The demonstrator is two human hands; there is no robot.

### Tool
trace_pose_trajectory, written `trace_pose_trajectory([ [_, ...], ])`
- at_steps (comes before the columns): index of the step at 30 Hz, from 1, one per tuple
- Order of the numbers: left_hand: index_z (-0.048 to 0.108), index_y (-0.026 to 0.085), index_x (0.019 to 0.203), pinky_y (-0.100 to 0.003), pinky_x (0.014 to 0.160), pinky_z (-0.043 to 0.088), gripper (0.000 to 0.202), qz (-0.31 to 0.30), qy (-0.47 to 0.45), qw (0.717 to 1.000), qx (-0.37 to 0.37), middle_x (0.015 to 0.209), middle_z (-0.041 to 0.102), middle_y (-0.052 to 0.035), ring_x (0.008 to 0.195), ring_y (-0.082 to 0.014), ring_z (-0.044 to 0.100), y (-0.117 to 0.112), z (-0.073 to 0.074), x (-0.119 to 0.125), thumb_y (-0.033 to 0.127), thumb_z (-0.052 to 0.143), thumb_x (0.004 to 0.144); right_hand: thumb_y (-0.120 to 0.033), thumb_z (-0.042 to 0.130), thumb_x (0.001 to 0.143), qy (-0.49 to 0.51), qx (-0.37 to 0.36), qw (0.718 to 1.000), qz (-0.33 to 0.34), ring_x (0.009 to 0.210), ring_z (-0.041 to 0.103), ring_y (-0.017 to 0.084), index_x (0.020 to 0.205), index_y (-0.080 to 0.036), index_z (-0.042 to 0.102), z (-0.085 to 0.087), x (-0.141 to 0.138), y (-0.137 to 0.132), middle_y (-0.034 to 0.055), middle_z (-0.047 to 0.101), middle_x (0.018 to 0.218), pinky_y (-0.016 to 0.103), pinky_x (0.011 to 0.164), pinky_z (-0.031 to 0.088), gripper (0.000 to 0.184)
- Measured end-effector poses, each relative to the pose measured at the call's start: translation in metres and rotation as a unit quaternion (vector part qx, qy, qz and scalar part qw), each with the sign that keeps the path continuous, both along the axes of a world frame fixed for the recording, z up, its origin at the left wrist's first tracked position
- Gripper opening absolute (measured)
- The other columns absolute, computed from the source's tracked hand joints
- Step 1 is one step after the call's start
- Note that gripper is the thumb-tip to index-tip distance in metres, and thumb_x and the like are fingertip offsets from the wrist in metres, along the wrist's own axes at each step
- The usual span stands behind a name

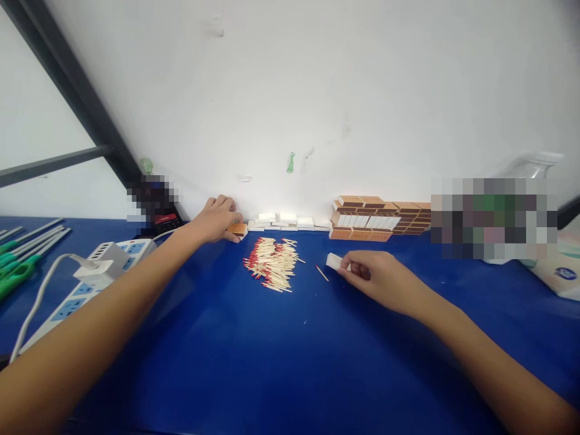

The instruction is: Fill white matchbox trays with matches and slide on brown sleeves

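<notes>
While a pile of wooden matches (274,263) lies loose on the bench (254,350), one small white tray (334,261), oblong and matt like card, sits to the pile's right, its near end pinched between thumb and forefinger in the grip of the right hand (374,273). One loose match (322,273) with a dark reddish head rests between the pile and that tray. The pile's sticks are pale, thin and straight with red heads, too many and too tangled to count. To the pile's upper left, the left hand (216,219) touches one orange-brown matchbox (236,229), thumb at its front; I cannot tell whether this grip is pressed together on it. Directly behind the pile runs a low row of white trays (289,218), at least six, flat-sided and partly overlapping. Beyond the pile to the right stands one wall-like stack of matchboxes (360,233), brown with dark sides and a ribbed white band, its exact count unclear. Well left of the pile lies one white plastic power strip (67,308) with blue socket faces.
</notes>
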State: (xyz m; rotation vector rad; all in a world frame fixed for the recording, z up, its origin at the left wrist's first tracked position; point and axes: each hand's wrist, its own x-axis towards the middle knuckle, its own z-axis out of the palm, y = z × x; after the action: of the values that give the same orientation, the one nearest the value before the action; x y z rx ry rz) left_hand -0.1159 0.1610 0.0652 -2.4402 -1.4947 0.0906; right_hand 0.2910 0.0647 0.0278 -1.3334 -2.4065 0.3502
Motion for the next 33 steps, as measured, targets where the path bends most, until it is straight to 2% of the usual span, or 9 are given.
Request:
trace_pose_trajectory([
  [7,0.078,0.031,0.121,-0.047,0.106,0.032,0.055,0.013,0.026,1.0,0.007,0.128,0.058,-0.0144,0.127,-0.0387,0.045,0.002,-0.005,-0.01,0.066,0.079,0.079,-0.04,0.054,0.101,-0.005,0.001,1.0,0.0,0.063,0.056,0.017,0.084,-0.023,0.064,-0.001,0.0,-0.001,0.0022,0.066,0.073,0.029,0.06,0.037,0.026],
  [13,0.08,0.026,0.117,-0.05,0.106,0.032,0.053,0.026,0.022,0.999,0.007,0.127,0.059,-0.0176,0.128,-0.042,0.045,0.002,-0.005,-0.018,0.064,0.08,0.079,-0.041,0.054,0.1,-0.003,0.004,1.0,-0.001,0.064,0.056,0.017,0.085,-0.023,0.064,0.0,0.001,-0.001,0.0015,0.065,0.072,0.029,0.06,0.037,0.026],
  [20,0.076,0.03,0.122,-0.046,0.106,0.035,0.051,0.024,-0.02,0.999,-0.013,0.132,0.06,-0.0131,0.128,-0.0369,0.047,-0.003,-0.003,-0.019,0.059,0.08,0.08,-0.041,0.054,0.101,-0.003,0.003,1.0,0.002,0.062,0.054,0.017,0.084,-0.023,0.064,0.0,0.0,0.0,0.0011,0.064,0.07,0.029,0.059,0.036,0.027],
  [23,0.078,0.029,0.116,-0.045,0.106,0.035,0.047,0.017,-0.034,0.999,-0.012,0.135,0.059,-0.0122,0.129,-0.0364,0.046,-0.001,-0.004,-0.014,0.059,0.08,0.08,-0.042,0.053,0.101,-0.003,-0.005,1.0,-0.001,0.06,0.053,0.016,0.082,-0.023,0.063,0.0,-0.001,0.0,0.0005,0.061,0.067,0.029,0.058,0.035,0.029],
  [30,0.079,0.027,0.114,-0.044,0.097,0.037,0.045,0.013,-0.055,0.998,0.012,0.118,0.066,-0.0131,0.119,-0.0354,0.051,0.007,-0.005,-0.011,0.058,0.079,0.082,-0.041,0.053,0.1,-0.003,-0.003,1.0,0.001,0.061,0.054,0.017,0.083,-0.022,0.063,0.001,-0.002,0.0,0.0011,0.063,0.07,0.03,0.059,0.036,0.028],
  [33,0.078,0.026,0.116,-0.044,0.096,0.037,0.041,0.0,-0.058,0.998,0.019,0.11,0.07,-0.0123,0.116,-0.0341,0.053,0.009,-0.008,-0.009,0.052,0.08,0.085,-0.042,0.053,0.101,0.002,-0.002,1.0,-0.002,0.059,0.053,0.016,0.083,-0.023,0.063,0.0,-0.001,0.0,0.0001,0.061,0.066,0.029,0.057,0.035,0.028],
])
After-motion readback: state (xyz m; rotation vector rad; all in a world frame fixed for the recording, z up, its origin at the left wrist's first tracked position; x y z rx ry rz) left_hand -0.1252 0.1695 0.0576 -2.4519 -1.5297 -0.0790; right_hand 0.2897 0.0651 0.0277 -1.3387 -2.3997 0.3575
